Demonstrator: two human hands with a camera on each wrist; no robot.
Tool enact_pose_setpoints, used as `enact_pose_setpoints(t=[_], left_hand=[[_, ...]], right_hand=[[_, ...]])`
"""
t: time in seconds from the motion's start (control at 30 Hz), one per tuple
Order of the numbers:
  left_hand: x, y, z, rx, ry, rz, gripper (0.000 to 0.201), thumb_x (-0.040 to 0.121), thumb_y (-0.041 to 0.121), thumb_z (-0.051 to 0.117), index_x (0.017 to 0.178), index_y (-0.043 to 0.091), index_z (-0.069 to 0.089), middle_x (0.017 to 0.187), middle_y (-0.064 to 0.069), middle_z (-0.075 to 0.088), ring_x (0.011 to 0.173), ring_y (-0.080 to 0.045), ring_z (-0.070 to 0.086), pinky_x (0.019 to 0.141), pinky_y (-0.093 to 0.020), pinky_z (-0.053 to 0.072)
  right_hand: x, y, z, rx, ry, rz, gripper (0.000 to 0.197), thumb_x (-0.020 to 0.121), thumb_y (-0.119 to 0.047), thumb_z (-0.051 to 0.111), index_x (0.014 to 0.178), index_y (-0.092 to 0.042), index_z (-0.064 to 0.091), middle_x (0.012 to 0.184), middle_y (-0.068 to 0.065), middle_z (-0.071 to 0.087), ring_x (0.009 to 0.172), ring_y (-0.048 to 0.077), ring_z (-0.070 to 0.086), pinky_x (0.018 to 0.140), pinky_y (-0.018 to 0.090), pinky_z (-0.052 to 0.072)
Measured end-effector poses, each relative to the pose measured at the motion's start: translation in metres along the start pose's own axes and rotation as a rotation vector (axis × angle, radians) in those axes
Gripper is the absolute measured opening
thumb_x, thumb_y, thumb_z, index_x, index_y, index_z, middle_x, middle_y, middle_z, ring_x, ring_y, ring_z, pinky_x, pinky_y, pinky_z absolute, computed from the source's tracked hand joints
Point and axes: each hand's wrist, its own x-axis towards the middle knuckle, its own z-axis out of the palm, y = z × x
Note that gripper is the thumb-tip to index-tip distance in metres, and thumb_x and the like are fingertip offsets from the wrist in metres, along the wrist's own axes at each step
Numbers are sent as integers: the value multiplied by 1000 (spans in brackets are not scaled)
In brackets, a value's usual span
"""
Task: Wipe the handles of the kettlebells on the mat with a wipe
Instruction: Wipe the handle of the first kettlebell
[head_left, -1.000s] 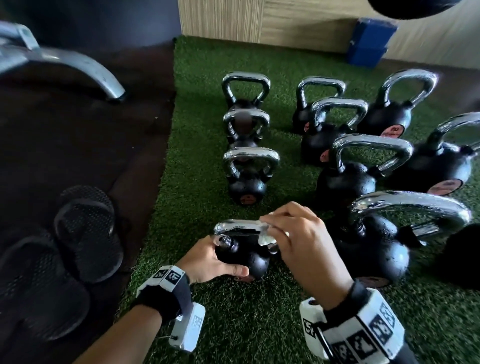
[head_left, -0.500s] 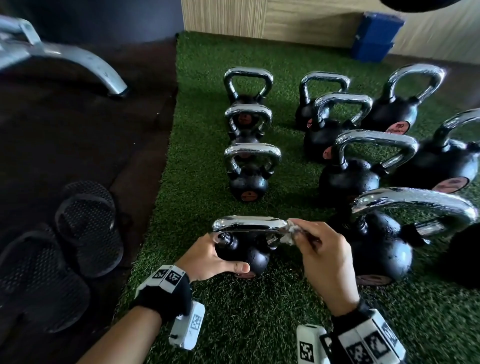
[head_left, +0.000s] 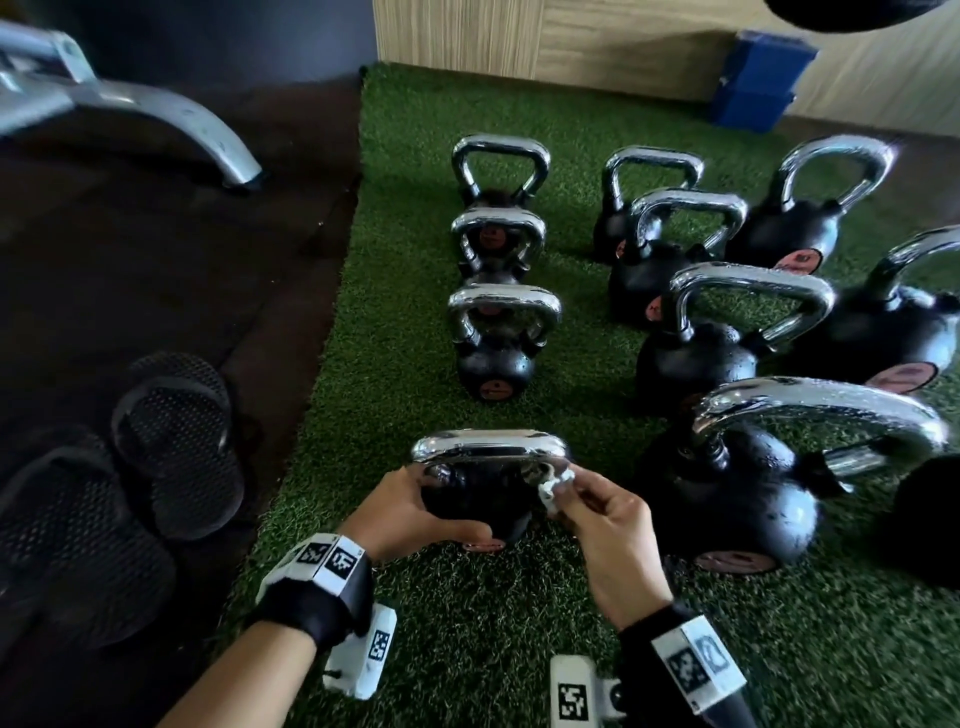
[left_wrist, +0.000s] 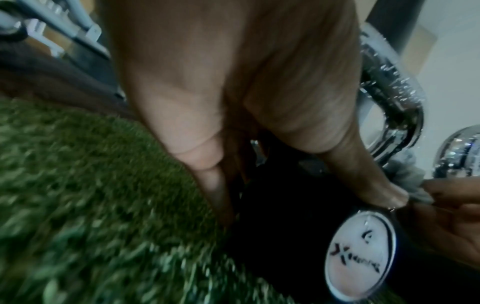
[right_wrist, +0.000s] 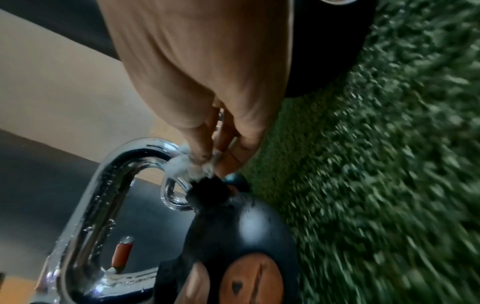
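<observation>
While the left hand (head_left: 410, 512) cups the black ball of the nearest small kettlebell (head_left: 475, 506), thumb curled across its front and fingers wrapped round the far side, the right hand (head_left: 605, 525) pinches a crumpled white wipe (head_left: 551, 482) between thumb and fingertips. The wipe is pressed against the right-hand leg of the chrome handle (head_left: 488, 448), just where it bends down toward the ball; the right wrist view shows the wad (right_wrist: 191, 164) wrapped partly round that leg, with water beads along the handle's loop (right_wrist: 103, 195). This kettlebell sits at the near end of the left row on the green turf mat (head_left: 415, 322). Three more small kettlebells (head_left: 496, 353) line up behind it, and larger ones (head_left: 727, 483) stand in rows to the right, their handles also speckled with droplets. The left wrist view is blurred, but a round label (left_wrist: 359, 255) on the ball seems to read a brand mark. A pair of black sandals (head_left: 171, 441) lies on the dark floor left of the mat, and a blue block (head_left: 758, 78) rests by the wooden wall.
</observation>
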Motion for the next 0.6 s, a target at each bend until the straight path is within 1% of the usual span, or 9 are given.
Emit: enact_pose_setpoints(t=[0.07, 0.13, 0.17, 0.2, 0.27, 0.33, 0.37, 0.47, 0.6], left_hand=[[-10, 10, -4, 174, -25, -32, 62, 52, 64, 90, 104, 40, 69, 95, 24, 73, 88, 7, 67, 76, -17, 54], [-24, 15, -7, 409, -57, -17, 40, 69, 55, 82, 104, 41, 67, 100, 22, 73, 86, 5, 66, 75, -17, 51], [-36, 18, -9, 442, -8, -1, 24, 78, 49, 78, 100, 42, 71, 97, 24, 74, 83, 5, 67, 75, -16, 52], [-48, 18, -10, 392, 51, 11, 7, 86, 46, 75, 92, 43, 74, 91, 27, 75, 78, 6, 69, 72, -14, 52], [-68, 20, -8, 32, 109, 53, 12, 95, 46, 68, 89, 40, 77, 87, 22, 77, 75, 2, 73, 70, -18, 56], [-83, 31, -6, -410, 45, 42, 29, 94, 50, 62, 106, 30, 79, 102, 5, 80, 89, -13, 77, 81, -33, 63], [-88, 36, -5, -536, 6, 48, 37, 92, 51, 60, 113, 26, 78, 109, 1, 79, 96, -20, 77, 85, -37, 63], [-95, 46, -1, -659, -94, 103, 39, 98, 45, 56, 115, 18, 78, 111, -10, 78, 100, -29, 75, 87, -41, 63], [-94, 51, 6, -774, -24, 136, 36, 93, 41, 66, 113, 15, 80, 107, -13, 77, 96, -20, 73, 85, -35, 62]], right_hand=[[-1, -8, -11, -190, -25, 20, 21, 79, -28, 79, 99, -27, 80, 93, -1, 80, 90, 15, 76, 82, 29, 58], [-5, -19, -23, -360, -154, 65, 18, 78, -25, 82, 97, -27, 80, 90, -3, 80, 86, 14, 76, 76, 26, 59], [-8, -26, -25, -420, -236, 73, 18, 80, -22, 82, 97, -26, 80, 90, -4, 80, 85, 13, 76, 74, 23, 59], [-13, -34, -25, -453, -317, 65, 18, 80, -22, 81, 97, -28, 80, 91, -5, 80, 85, 11, 76, 73, 20, 58], [-24, -49, -18, -429, -410, 18, 17, 80, -28, 81, 96, -34, 79, 93, -7, 79, 87, 9, 76, 74, 17, 57], [-34, -61, -7, -424, -429, -57, 19, 78, -38, 81, 96, -38, 78, 96, -10, 79, 89, 7, 75, 76, 22, 59], [-38, -67, -1, -433, -428, -102, 21, 76, -42, 80, 97, -40, 78, 97, -12, 78, 90, 6, 74, 77, 23, 60], [-44, -79, 16, -432, -409, -254, 21, 75, -39, 82, 94, -37, 76, 94, -11, 77, 86, 8, 73, 75, 24, 60], [-45, -78, 29, -404, -290, -387, 29, 72, -17, 88, 89, -30, 69, 86, -7, 74, 71, 10, 66, 63, 28, 55]])
